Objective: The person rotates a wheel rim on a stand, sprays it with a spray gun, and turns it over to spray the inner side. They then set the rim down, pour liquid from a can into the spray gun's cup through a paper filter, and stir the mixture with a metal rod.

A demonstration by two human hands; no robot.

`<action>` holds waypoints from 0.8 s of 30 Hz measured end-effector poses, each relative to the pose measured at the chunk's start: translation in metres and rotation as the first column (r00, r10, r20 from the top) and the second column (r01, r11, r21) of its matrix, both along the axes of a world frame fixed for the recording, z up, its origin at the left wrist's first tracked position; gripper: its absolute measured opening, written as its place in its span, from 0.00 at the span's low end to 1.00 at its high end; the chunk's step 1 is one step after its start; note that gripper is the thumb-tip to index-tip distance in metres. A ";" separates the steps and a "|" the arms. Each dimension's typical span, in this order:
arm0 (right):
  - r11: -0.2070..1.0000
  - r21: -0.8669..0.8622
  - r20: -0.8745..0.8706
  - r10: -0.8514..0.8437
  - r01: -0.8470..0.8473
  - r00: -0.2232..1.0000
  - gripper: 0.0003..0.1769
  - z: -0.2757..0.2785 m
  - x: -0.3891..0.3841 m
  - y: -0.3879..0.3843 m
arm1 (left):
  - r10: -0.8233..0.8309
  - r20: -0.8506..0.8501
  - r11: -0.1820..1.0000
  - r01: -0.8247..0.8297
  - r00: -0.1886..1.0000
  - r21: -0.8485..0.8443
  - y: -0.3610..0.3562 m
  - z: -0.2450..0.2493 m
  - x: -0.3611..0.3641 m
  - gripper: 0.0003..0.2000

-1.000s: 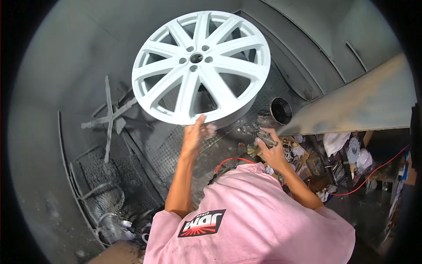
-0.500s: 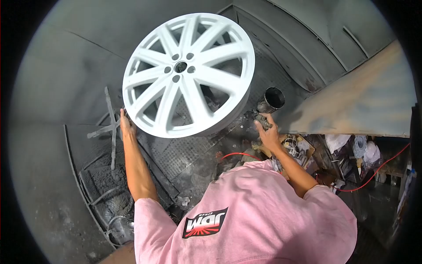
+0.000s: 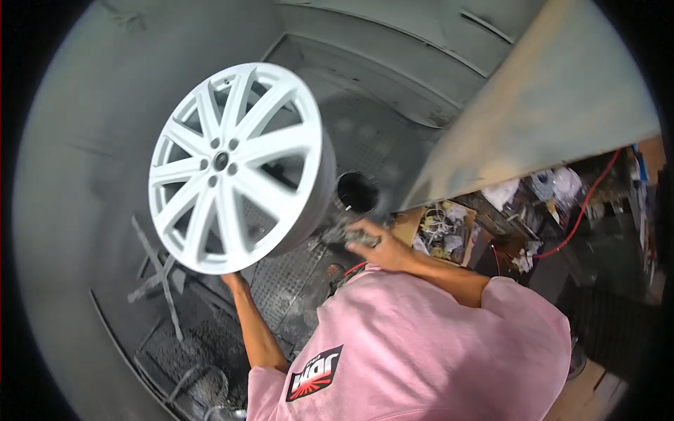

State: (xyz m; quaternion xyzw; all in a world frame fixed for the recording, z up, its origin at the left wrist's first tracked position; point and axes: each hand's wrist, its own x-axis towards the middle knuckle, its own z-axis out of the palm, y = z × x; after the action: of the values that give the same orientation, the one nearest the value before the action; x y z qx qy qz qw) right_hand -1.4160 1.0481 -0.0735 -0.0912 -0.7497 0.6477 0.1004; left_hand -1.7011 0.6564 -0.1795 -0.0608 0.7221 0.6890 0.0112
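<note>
A white multi-spoke car wheel hangs tilted at the left of the head view, with dark bolt holes round its hub. Below its bottom edge my left hand reaches up to the rim; the fingers are hidden behind it, so their grip does not show. My right hand is closed round a paint-covered spray gun, close to the wheel's lower right side. The gun carries a dark open-topped cup. What supports the wheel is hidden.
A grey cross-shaped stand is at the lower left. To the right a paint-dusted panel slants across, and beyond it lies a box of cables and scraps. A red hose runs at the right.
My view has shifted, and the wheel sits lower and further left, turned more sideways. My left hand has gone from its left edge to underneath. The spray gun is nearer the wheel.
</note>
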 end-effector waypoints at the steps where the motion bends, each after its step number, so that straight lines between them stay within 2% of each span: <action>1: 0.996 -0.062 -0.006 0.068 -0.068 0.998 0.21 0.011 0.003 -0.006 | 0.013 -0.016 0.999 -0.012 1.000 0.052 0.009 0.014 0.000 0.29; 2: 0.982 -0.126 -0.021 0.142 -0.143 0.990 0.21 0.020 0.004 -0.012 | 0.038 -0.079 0.995 -0.031 0.996 0.090 0.023 0.032 0.005 0.28; 4: 0.964 -0.097 -0.111 0.237 -0.247 0.965 0.22 0.031 0.001 -0.021 | 0.116 -0.129 0.967 -0.082 0.985 0.243 0.036 0.049 -0.002 0.30; 5: 0.952 -0.087 -0.115 0.284 -0.294 0.952 0.22 0.039 0.000 -0.024 | 0.175 -0.071 0.919 -0.136 0.982 0.371 0.048 0.066 -0.002 0.33; 6: 0.937 -0.076 -0.120 0.331 -0.341 0.936 0.23 0.054 -0.002 -0.024 | 0.225 -0.006 0.851 -0.194 0.974 0.488 0.075 0.109 0.010 0.35; 8: 0.945 -0.045 -0.178 0.312 -0.324 0.933 0.23 0.063 -0.009 -0.029 | 0.256 0.129 0.719 -0.278 0.958 0.637 0.095 0.148 0.025 0.41; 10: 0.948 -0.016 -0.233 0.305 -0.317 0.923 0.23 0.070 -0.015 -0.032 | 0.207 0.009 0.753 -0.165 0.978 0.637 0.074 0.138 0.016 0.41; 12: 0.964 -0.048 -0.318 0.233 -0.261 0.919 0.22 0.075 -0.020 -0.032 | 0.218 -0.082 0.879 -0.160 0.972 0.449 0.067 0.130 0.012 0.35; 14: 0.961 -0.061 -0.322 0.236 -0.269 0.917 0.22 0.071 -0.025 -0.036 | 0.298 -0.007 0.850 -0.262 0.955 0.456 0.084 0.131 0.026 0.30; 15: 0.965 -0.063 -0.316 0.222 -0.253 0.923 0.22 0.070 -0.025 -0.035 | 0.334 -0.082 0.899 -0.291 0.939 0.328 0.077 0.115 0.025 0.28; 16: 0.969 -0.067 -0.310 0.207 -0.239 0.928 0.22 0.070 -0.026 -0.035 | 0.341 -0.121 0.917 -0.301 0.932 0.262 0.090 0.120 0.039 0.28; 18: 0.970 -0.023 -0.358 0.220 -0.243 0.908 0.22 0.069 -0.029 -0.036 | 0.326 -0.260 0.937 -0.275 0.909 0.214 0.083 0.088 0.037 0.28; 20: 0.967 -0.003 -0.336 0.238 -0.254 0.911 0.22 0.065 -0.030 -0.037 | 0.373 -0.181 0.920 -0.337 0.910 0.202 0.109 0.106 0.057 0.28; 24: 0.966 0.027 -0.322 0.253 -0.258 0.912 0.22 0.063 -0.030 -0.040 | 0.321 -0.260 0.941 -0.337 0.911 -0.018 0.108 0.089 0.068 0.28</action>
State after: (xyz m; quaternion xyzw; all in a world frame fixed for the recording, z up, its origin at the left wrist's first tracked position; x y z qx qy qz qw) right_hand -1.4462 1.0085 -0.0102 0.1139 -0.7233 0.6675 0.1352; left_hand -1.6331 0.7640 -0.0907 -0.0934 0.7180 0.6604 -0.1991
